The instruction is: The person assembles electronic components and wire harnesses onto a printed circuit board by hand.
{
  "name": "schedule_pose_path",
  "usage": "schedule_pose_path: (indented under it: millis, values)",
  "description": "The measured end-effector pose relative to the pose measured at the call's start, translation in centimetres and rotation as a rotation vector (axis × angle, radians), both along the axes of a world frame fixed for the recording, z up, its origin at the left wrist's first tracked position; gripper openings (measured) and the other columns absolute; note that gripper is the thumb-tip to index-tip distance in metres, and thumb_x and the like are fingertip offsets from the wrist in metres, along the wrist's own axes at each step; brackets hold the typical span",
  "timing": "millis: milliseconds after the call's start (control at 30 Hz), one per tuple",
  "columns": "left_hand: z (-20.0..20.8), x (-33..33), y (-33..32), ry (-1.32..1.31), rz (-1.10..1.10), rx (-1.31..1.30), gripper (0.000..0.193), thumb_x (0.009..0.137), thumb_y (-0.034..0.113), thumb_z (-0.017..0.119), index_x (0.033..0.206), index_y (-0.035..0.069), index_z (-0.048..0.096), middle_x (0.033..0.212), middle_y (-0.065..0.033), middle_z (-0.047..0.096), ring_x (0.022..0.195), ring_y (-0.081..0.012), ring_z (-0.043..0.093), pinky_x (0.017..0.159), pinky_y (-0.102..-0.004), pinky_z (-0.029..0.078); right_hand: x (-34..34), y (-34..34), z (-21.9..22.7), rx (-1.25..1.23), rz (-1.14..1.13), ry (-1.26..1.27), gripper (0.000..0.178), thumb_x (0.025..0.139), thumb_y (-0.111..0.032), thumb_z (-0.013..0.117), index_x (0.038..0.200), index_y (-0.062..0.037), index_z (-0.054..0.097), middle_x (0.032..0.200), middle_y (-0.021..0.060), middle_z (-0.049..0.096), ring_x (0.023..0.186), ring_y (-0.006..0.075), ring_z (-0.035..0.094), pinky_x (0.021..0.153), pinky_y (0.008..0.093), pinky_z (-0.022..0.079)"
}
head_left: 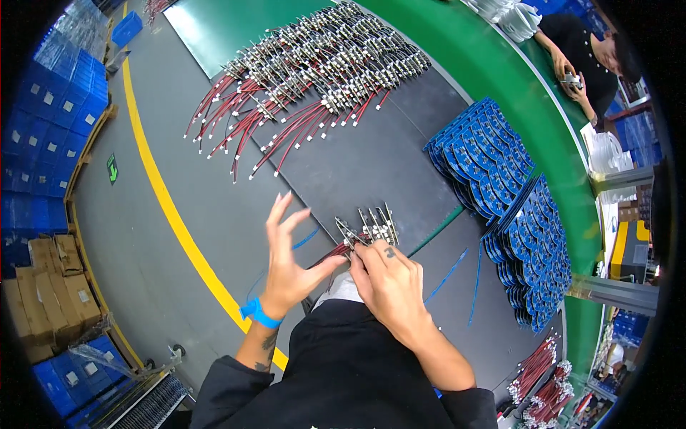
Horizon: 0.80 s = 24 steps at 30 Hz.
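Just left of the small cluster, my left hand [289, 252] is raised with thumb and fingers spread apart, holding nothing. A blue wrist strap [261, 313] circles that wrist. My right hand [389, 282] is bent inward, thumb and fingers pinched at the near-left edge of a few upright circuit boards [382, 227]. The board [346, 230] at its fingertips leans left; the fingers partly cover it. Red and black wires [334, 253] run from there toward my left thumb, and their lower ends are hidden.
Many wired boards [321, 64] stand in rows at the far side of the dark mat [332, 168]. Blue circuit boards [532, 243] are stacked at right, with wire bundles [536, 368] below. Blue crates [46, 136] line the left; a person [586, 64] works opposite, far right.
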<state>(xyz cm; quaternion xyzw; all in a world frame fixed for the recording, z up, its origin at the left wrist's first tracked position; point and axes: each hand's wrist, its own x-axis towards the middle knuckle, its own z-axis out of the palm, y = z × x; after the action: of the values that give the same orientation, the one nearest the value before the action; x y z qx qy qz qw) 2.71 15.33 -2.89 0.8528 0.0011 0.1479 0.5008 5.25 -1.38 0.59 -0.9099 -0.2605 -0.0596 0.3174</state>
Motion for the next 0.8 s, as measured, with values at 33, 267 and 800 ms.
schedule_pose_path:
  millis: [33, 267, 800]
  values:
    - [-0.3, -0.7, -0.2, -0.012, 0.117, -0.059, 0.061, 0.059, 0.019, 0.084, 0.110, 0.005, 0.053, 0.134, -0.0167, 0.039, 0.129, -0.0397, 0.032, 0.103, -0.0472, 0.031, 0.0, 0.1, 0.0, -0.001, 0.001, 0.002, 0.017, 0.073, -0.004, 0.068, 0.088, -0.0019, 0.061, 0.072, 0.0074, 0.055, 0.061, 0.0241, 0.059, 0.051, 0.0339, 0.047]
    - [-1.2, -1.4, -1.5, -0.019, 0.074, 0.154, 0.028, 0.063, 0.005, 0.076, 0.087, 0.007, 0.063, 0.111, -0.0101, 0.054, 0.117, -0.0351, 0.045, 0.094, -0.0450, 0.038, 0.0, 0.1, 0.2, 0.107, -0.041, 0.018, 0.012, 0.074, -0.003, 0.068, 0.085, -0.0028, 0.063, 0.070, 0.0064, 0.057, 0.056, 0.0222, 0.059, 0.048, 0.0325, 0.046]
    - [0.3, -0.7, -1.5, -0.101, 0.075, 0.358, 0.016, 0.067, 0.002, 0.071, 0.080, 0.008, 0.065, 0.083, -0.0023, 0.062, 0.088, -0.0233, 0.059, 0.097, -0.0478, 0.034, -0.9, -0.2, -0.1, 0.164, -0.077, 0.000, 0.015, 0.072, -0.002, 0.069, 0.086, -0.0018, 0.064, 0.071, 0.0055, 0.058, 0.057, 0.0204, 0.058, 0.049, 0.0312, 0.046]
